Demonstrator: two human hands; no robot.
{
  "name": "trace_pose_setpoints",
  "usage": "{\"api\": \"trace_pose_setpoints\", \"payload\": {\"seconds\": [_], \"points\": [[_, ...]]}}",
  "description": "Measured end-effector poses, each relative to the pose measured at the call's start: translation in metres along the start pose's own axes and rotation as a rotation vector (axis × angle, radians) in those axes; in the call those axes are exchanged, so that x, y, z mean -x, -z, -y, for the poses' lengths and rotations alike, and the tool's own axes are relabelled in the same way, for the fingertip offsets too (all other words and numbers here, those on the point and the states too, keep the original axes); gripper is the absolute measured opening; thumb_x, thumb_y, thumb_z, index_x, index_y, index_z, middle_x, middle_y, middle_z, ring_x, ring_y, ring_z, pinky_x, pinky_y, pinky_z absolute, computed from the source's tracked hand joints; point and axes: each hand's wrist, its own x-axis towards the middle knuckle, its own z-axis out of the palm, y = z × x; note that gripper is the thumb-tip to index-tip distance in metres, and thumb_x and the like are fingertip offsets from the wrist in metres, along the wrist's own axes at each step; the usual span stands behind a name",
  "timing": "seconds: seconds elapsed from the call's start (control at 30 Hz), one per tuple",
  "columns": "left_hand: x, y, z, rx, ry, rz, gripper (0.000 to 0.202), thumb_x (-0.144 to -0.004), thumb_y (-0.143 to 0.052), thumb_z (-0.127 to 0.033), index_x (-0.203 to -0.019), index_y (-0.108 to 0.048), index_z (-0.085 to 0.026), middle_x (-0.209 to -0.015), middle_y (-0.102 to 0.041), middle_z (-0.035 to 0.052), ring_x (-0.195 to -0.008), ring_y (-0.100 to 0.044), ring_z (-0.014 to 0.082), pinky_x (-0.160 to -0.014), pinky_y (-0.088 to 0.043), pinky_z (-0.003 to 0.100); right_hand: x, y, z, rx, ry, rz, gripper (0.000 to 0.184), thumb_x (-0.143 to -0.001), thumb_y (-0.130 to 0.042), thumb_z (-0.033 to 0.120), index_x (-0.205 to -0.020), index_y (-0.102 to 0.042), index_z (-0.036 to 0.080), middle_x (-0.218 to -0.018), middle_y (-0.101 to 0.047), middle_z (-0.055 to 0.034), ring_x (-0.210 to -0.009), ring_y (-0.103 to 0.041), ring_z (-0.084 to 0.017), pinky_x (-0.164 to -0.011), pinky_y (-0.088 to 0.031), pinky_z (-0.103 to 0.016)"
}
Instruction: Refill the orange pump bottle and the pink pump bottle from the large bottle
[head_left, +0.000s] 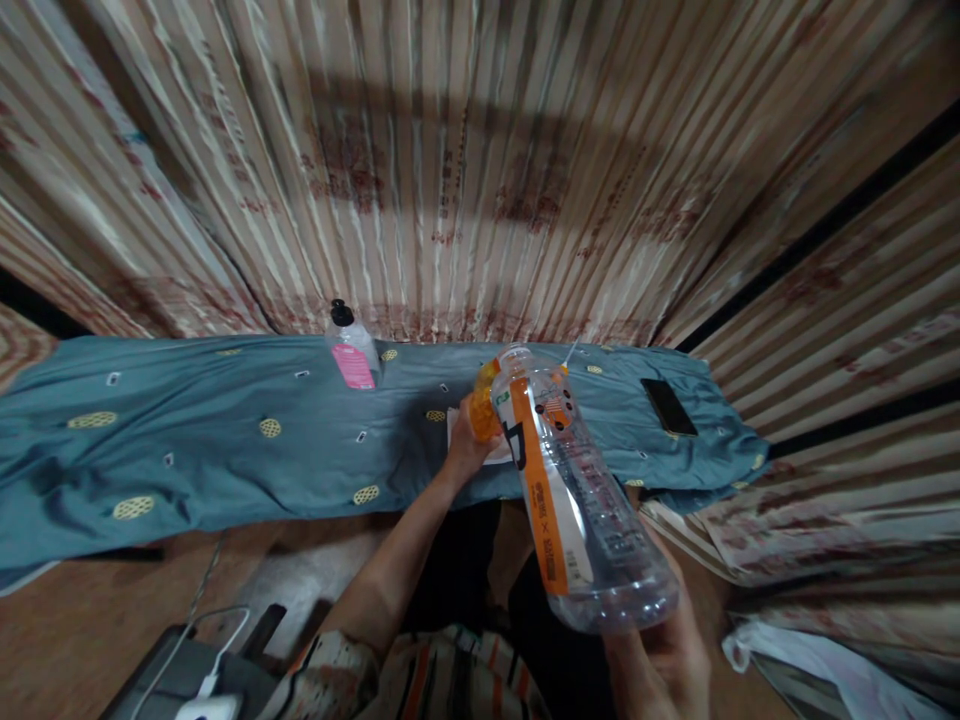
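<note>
A large clear plastic bottle (592, 490) with an orange and white label is in my right hand (664, 645), which grips it near its base. The bottle is tilted, its uncapped mouth pointing away from me and a little left. My left hand (466, 440) is closed around an amber see-through container (486, 400) next to the bottle's neck. The bottle hides part of this container, so I cannot tell whether the two touch. Under my left hand lies something flat and white (499, 455), mostly covered.
A pump bottle (354, 355) with a pink label stands at the back of the cloth-covered table (262, 480). A dark phone (668, 406) lies on the right. Behind the bottle, a thin stick (570, 352) pokes out. Curtains (450, 180) enclose the table's back and sides.
</note>
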Motion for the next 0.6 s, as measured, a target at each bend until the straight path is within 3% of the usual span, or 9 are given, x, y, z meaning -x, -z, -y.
{"api": "trace_pose_setpoints", "payload": {"seconds": [0.33,0.6], "points": [[-0.001,-0.002,0.005,0.014,-0.074,0.011,0.06,-0.074,-0.087,-0.026,-0.125,-0.057,-0.022,-0.123,-0.07,0.0113,-0.113,-0.071,0.0307,-0.099,-0.062,0.047,0.002,-0.006,0.004,-0.093,-0.069,-0.043,0.07,-0.085,-0.083,0.057,-0.144,-0.062,0.026,-0.151,-0.066,-0.0109,-0.137,-0.064,-0.031,-0.106,-0.052,-0.037],[0.0,-0.001,0.007,-0.002,-0.102,-0.013,0.064,-0.074,-0.087,-0.028,-0.13,-0.057,-0.021,-0.126,-0.069,0.012,-0.113,-0.072,0.0311,-0.098,-0.062,0.048,0.0,0.002,-0.006,-0.039,0.014,0.013,0.064,-0.092,-0.077,0.052,-0.149,-0.06,0.028,-0.156,-0.062,-0.0115,-0.14,-0.061,-0.034,-0.109,-0.052,-0.042]]}}
